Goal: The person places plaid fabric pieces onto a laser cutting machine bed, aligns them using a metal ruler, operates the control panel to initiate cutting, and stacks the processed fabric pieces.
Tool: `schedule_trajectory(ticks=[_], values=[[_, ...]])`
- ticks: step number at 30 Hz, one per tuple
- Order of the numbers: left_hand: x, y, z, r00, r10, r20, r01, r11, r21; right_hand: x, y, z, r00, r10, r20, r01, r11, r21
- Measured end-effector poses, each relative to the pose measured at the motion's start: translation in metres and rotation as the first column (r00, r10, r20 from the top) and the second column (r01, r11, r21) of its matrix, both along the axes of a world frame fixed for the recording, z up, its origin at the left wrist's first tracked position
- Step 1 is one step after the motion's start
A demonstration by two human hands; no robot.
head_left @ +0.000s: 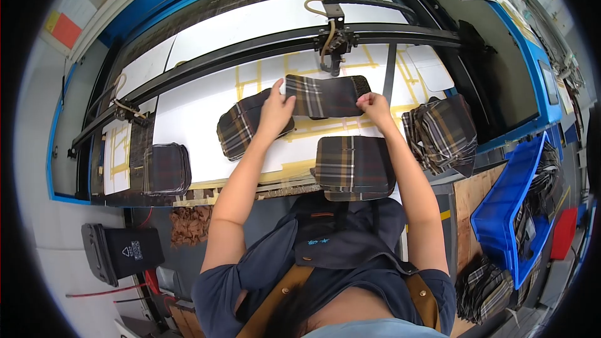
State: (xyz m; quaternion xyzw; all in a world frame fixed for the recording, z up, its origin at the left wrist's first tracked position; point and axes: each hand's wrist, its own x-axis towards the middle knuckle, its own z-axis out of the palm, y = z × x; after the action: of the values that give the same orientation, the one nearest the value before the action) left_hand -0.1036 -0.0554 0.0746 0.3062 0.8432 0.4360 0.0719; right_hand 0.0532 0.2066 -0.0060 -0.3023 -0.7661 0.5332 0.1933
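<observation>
A plaid fabric piece (322,96) in dark grey, brown and white is stretched between my hands over the white bed of the machine. My left hand (275,112) has its left edge between thumb and fingers. The right edge is pinched by my right hand (374,110), where a dark, rough-looking strip (362,86) shows. Beneath my left hand lies a stack of plaid pieces (241,126), partly covered by the hand. Closer to my body, another plaid stack (354,166) rests at the bed's front edge, beside my right forearm.
A black gantry with a cutting head (336,44) crosses just beyond the held piece. Plaid stacks sit at the right (441,131) and left (168,169) of the bed. Yellow tape (300,126) marks the white surface. A blue crate (507,213) stands at right, a black bin (128,250) at left.
</observation>
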Motion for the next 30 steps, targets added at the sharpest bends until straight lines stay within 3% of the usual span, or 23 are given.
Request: schedule_trajectory(ticks=[1, 2, 3, 4, 6, 7, 10, 13, 16, 17, 18, 20, 22, 24, 28, 30], values=[[0.000, -0.019, 0.013, 1.000, 0.019, 0.011, -0.019, 1.000, -0.008, -0.001, -0.013, -0.002, 0.999, 0.045, -0.025, -0.047, 0.993, -0.107], [-0.004, -0.037, 0.010, 0.995, 0.032, -0.092, -0.025, 0.997, 0.071, -0.002, -0.038, 0.015, 0.996, 0.061, -0.059, -0.070, 0.984, -0.165], [0.004, -0.056, 0.030, 0.992, 0.106, -0.068, -0.108, 0.994, -0.028, -0.011, -0.056, 0.012, 0.994, 0.086, -0.074, -0.094, 0.990, -0.102], [0.002, -0.075, 0.025, 0.976, 0.164, -0.145, -0.162, 0.986, 0.027, -0.020, -0.075, 0.012, 0.985, 0.132, -0.114, -0.138, 0.989, -0.050], [-0.002, -0.116, 0.020, 0.970, 0.238, -0.052, -0.233, 0.969, 0.085, -0.044, -0.109, 0.020, 0.980, 0.154, -0.129, -0.149, 0.988, 0.049], [-0.005, -0.139, 0.016, 0.961, 0.272, -0.043, -0.271, 0.962, 0.029, -0.056, -0.122, 0.028, 0.976, 0.173, -0.134, -0.172, 0.985, 0.023], [-0.013, -0.175, -0.017, 0.946, 0.317, 0.066, -0.323, 0.909, 0.263, -0.092, -0.146, 0.037, 0.958, 0.233, -0.165, -0.229, 0.972, 0.043], [-0.005, -0.181, -0.013, 0.905, 0.415, 0.088, -0.405, 0.907, -0.115, -0.111, -0.151, 0.026, 0.963, 0.267, -0.030, -0.264, 0.960, 0.093], [-0.009, -0.185, -0.049, 0.824, 0.356, -0.441, -0.420, 0.906, -0.054, -0.086, -0.138, 0.017, 0.975, 0.223, 0.000, -0.219, 0.961, 0.169], [0.004, -0.175, -0.027, 0.845, 0.378, -0.378, -0.427, 0.903, -0.050, -0.059, -0.127, 0.031, 0.977, 0.214, -0.017, -0.208, 0.963, 0.174], [0.012, -0.167, -0.021, 0.806, 0.386, -0.448, -0.437, 0.900, -0.010, -0.031, -0.117, 0.038, 0.977, 0.210, -0.032, -0.201, 0.964, 0.174], [0.028, -0.143, -0.006, 0.815, 0.347, -0.463, -0.328, 0.936, 0.125, 0.019, -0.081, 0.023, 0.978, 0.193, -0.078, -0.176, 0.967, 0.183], [0.041, -0.112, 0.001, 0.977, 0.144, -0.156, -0.103, 0.963, 0.248, 0.073, -0.056, 0.037, 0.997, 0.081, -0.013, -0.073, 0.950, 0.305], [0.055, -0.076, -0.005, 0.990, -0.133, -0.047, 0.140, 0.957, 0.253, 0.111, -0.045, 0.054, 0.996, -0.045, 0.072, 0.009, 0.902, 0.432], [0.076, -0.022, -0.036, 0.923, -0.373, -0.097, 0.371, 0.928, -0.045, 0.135, -0.051, 0.065, 0.958, -0.105, 0.267, -0.017, 0.909, 0.416], [0.081, -0.010, -0.044, 0.899, -0.423, -0.109, 0.400, 0.897, -0.186, 0.136, -0.055, 0.053, 0.973, -0.076, 0.217, -0.028, 0.897, 0.441]])
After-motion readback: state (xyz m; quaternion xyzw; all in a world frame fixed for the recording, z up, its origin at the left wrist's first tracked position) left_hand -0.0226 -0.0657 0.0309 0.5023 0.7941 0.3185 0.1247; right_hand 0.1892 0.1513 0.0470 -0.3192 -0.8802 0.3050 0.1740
